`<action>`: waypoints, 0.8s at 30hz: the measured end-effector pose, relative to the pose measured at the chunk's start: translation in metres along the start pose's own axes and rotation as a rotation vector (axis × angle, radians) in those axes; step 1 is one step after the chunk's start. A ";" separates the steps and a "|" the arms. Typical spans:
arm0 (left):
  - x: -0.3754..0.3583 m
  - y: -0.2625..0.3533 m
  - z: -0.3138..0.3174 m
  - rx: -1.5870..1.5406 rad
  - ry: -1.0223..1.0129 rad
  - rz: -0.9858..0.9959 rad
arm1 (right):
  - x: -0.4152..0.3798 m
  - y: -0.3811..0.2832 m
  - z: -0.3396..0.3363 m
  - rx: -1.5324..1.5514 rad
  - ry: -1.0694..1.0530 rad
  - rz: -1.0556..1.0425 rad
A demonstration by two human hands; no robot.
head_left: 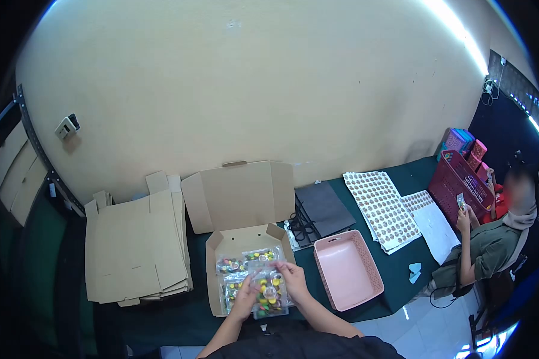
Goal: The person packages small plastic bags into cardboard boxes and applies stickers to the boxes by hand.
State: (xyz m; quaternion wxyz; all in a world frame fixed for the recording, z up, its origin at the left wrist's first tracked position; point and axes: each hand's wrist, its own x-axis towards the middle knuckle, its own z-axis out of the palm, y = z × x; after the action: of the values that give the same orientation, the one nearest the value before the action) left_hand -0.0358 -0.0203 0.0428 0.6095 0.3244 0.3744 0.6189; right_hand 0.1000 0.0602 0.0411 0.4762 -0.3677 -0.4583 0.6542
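Note:
My left hand and my right hand hold a clear packet of colourful candies between them, fingers closed on its sides. The packet has a round label and is above the front of an open cardboard box. Inside the box lie several similar packets, one at the back left and one at the back right. The lid stands raised against the wall. My hands and the held packet hide part of the box's front right.
Flattened cardboard boxes are stacked at left. To the right are black paper bags, a pink basket, sheets of round stickers and a purple basket. A co-worker at far right holds a small item.

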 end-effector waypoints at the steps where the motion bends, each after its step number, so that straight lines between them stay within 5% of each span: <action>1: -0.003 0.000 0.002 0.218 -0.031 -0.047 | 0.004 0.003 -0.003 0.026 -0.024 -0.003; 2: -0.004 0.000 0.004 0.436 -0.062 -0.095 | 0.005 0.006 -0.004 0.028 -0.026 0.000; 6: -0.004 -0.011 0.003 0.265 0.141 -0.007 | -0.002 0.004 0.003 0.195 -0.173 0.117; 8: 0.002 -0.012 -0.005 0.293 0.200 0.028 | -0.010 0.012 0.007 -0.125 -0.268 0.253; 9: 0.002 -0.009 -0.004 0.268 0.197 0.027 | -0.012 0.013 0.016 -0.123 -0.304 0.094; 20: 0.002 -0.025 -0.017 0.226 0.240 0.028 | -0.014 0.032 0.007 -0.019 -0.289 0.210; 24: -0.003 -0.017 -0.009 0.175 0.085 0.023 | -0.014 0.022 0.010 0.037 -0.247 0.275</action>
State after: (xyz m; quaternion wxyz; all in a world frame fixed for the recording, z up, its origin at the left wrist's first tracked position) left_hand -0.0349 -0.0241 0.0241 0.5551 0.3544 0.4487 0.6041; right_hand 0.0884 0.0415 0.0236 0.3290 -0.3349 -0.4468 0.7615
